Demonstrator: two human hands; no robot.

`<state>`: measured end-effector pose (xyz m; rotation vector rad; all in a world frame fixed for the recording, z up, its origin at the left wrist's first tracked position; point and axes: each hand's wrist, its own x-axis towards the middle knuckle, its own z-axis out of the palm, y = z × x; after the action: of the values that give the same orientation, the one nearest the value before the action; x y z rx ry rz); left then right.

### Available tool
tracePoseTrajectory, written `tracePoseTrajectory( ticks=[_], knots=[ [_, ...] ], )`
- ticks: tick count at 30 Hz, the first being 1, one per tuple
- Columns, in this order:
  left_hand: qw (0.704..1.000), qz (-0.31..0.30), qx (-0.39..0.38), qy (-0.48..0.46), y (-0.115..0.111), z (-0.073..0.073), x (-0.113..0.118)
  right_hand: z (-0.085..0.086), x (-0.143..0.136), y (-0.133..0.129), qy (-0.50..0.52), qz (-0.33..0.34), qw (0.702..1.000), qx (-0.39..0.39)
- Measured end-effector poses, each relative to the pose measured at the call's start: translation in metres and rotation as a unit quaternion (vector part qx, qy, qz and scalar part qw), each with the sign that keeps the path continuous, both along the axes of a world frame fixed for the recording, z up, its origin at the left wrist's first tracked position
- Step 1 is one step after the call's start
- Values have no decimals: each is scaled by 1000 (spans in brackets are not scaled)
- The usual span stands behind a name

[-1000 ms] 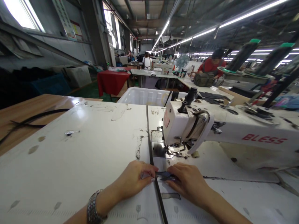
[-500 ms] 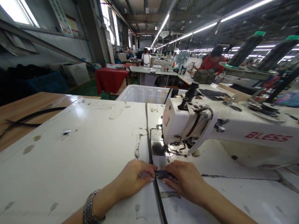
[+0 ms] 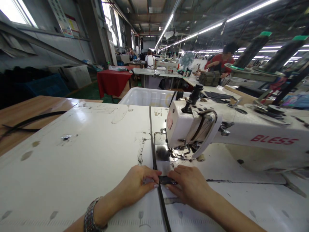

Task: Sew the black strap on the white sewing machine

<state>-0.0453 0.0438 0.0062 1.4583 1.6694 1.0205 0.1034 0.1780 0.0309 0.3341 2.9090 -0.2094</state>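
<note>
My left hand (image 3: 136, 185) and my right hand (image 3: 189, 185) lie side by side on the white sewing table (image 3: 79, 151). Their fingertips pinch a small dark piece of fabric or strap (image 3: 166, 180) between them. It sits on a long black strap (image 3: 161, 196) that runs along the table past the needle plate (image 3: 161, 154). The white sewing machine (image 3: 217, 132), marked BLESS, has its presser foot (image 3: 181, 154) just beyond my fingers. A metal watch is on my left wrist.
A white plastic bin (image 3: 147, 96) stands behind the table. A wooden table (image 3: 29, 112) with black straps lies at the left. Thread cones (image 3: 253, 51) stand at the right. Other people sit at sewing tables further back, one in red (image 3: 220, 62).
Both hands have slid the dark piece slightly forward towards the presser foot. The view has shifted a little.
</note>
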Motion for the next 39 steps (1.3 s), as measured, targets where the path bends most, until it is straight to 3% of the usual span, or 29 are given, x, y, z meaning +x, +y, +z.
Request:
tracePoseTrajectory(
  ticks=[12,25,39],
  knots=[
    [1000,2,3,0,0,-3,1,6,-4,-4,-6,19,1000,23],
    [1000,0,-13,-4,0,5,0,-21,7,-15,59,-38,997,-28],
    [1000,-3,-23,13,0,5,0,-21,8,-18,54,-28,998,-10]
  ],
)
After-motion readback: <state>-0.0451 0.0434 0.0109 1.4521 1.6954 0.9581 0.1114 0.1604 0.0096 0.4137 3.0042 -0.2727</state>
